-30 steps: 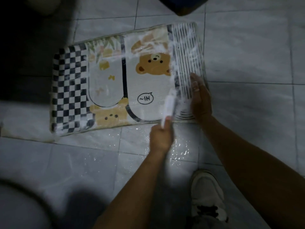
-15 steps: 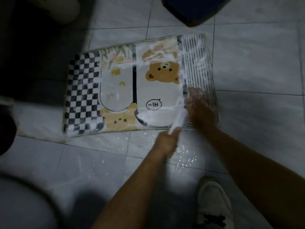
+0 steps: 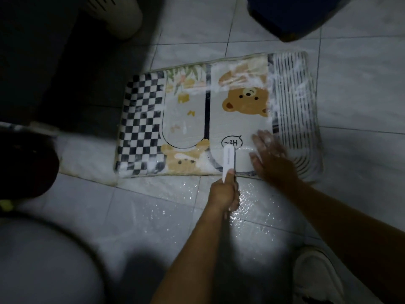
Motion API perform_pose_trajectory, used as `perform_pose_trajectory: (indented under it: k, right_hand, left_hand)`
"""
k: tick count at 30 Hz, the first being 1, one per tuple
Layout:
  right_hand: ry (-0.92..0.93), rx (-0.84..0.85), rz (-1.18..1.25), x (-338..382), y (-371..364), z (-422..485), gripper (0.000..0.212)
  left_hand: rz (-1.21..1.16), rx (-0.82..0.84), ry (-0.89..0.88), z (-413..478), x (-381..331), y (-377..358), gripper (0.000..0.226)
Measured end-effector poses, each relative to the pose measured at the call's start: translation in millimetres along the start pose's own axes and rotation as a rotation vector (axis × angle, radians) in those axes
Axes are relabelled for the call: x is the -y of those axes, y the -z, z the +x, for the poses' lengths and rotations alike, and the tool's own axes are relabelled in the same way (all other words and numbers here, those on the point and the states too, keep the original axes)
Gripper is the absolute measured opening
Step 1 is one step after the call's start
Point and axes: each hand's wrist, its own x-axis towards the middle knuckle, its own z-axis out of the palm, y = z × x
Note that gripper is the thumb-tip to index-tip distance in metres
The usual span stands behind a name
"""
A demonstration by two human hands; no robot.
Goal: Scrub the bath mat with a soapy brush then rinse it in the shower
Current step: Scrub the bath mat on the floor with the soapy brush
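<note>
Right hand (image 3: 269,154) presses spread and soapy, left hand (image 3: 223,194) curls round the handle. On the wet tiled floor (image 3: 361,106) lies the foamy bath mat (image 3: 186,119) - white brush (image 3: 229,160) on its near edge.

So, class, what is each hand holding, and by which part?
The left hand grips the white brush by the near end of its handle. The right hand holds nothing; it lies flat on the bath mat.
</note>
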Motion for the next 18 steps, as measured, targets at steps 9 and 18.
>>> perform_pose_trajectory:
  k: [9, 18]
  right_hand:
    - [-0.002, 0.142, -0.058, 2, 1, 0, 0.069]
    - [0.014, 0.065, -0.017, -3, 5, -1, 0.067]
  left_hand:
    - [0.162, -0.458, 0.004, -7, -5, 136, 0.048]
    - [0.342, -0.333, -0.045, 3, -7, 100, 0.053]
